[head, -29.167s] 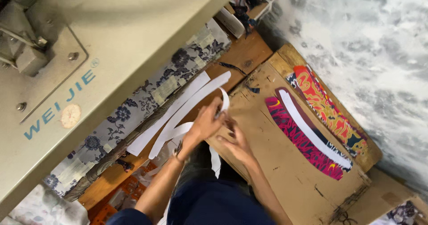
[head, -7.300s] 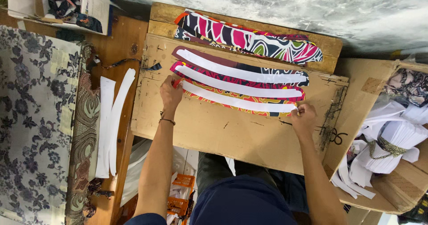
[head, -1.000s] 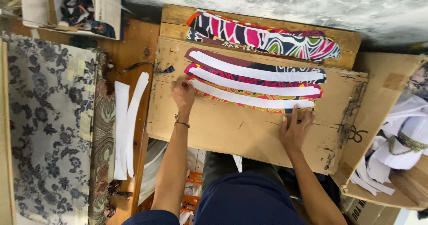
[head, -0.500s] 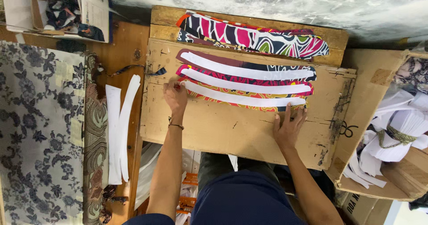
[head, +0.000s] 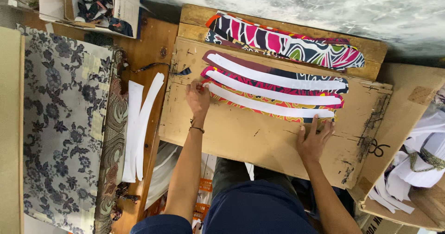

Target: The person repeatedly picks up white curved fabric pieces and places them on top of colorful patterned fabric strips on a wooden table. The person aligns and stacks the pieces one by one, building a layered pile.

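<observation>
Head view: your left hand [head: 198, 97] presses flat, fingers together, on the left tip of the nearest white curved strip [head: 269, 107], and your right hand [head: 314, 139], fingers spread open, pins its right tip near the cardboard board's [head: 259, 141] right edge. That likely holds the strip aligned over the patterned fabric [head: 278, 113] beneath. Two more strips lie toward the far edge. Your fingertips hide both strip ends; the white pile [head: 424, 160] at right is cut off.
</observation>
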